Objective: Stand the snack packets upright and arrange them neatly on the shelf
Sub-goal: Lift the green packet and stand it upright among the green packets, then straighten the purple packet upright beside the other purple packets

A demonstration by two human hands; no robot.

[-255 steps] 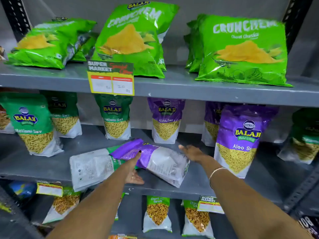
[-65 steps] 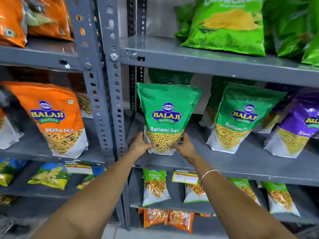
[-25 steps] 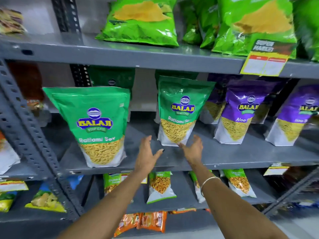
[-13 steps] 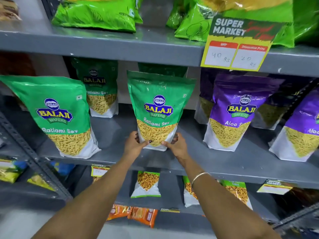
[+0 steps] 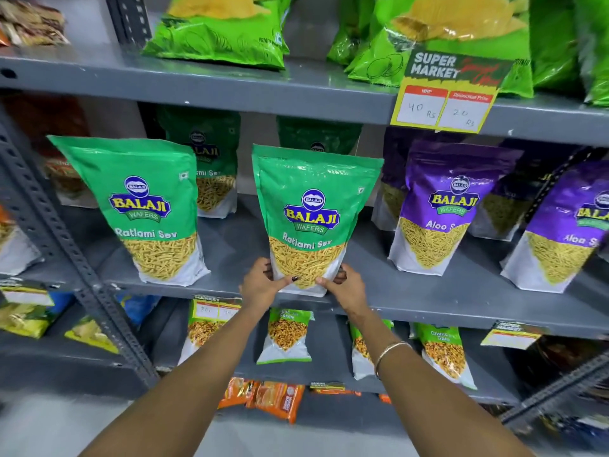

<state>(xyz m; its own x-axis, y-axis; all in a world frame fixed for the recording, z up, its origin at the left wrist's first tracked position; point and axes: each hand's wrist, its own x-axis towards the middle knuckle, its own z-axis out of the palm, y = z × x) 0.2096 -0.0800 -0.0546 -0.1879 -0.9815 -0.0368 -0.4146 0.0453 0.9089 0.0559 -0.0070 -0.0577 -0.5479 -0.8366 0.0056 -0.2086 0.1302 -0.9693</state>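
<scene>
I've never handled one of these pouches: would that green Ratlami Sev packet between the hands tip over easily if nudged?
Probably yes. The Ratlami Sev packet is tall, on a narrow base at the shelf edge. Its sev sits low, which likely steadies it somewhat. The left hand and right hand grip its bottom corners; the glossy film looks slippery and soft.
</scene>
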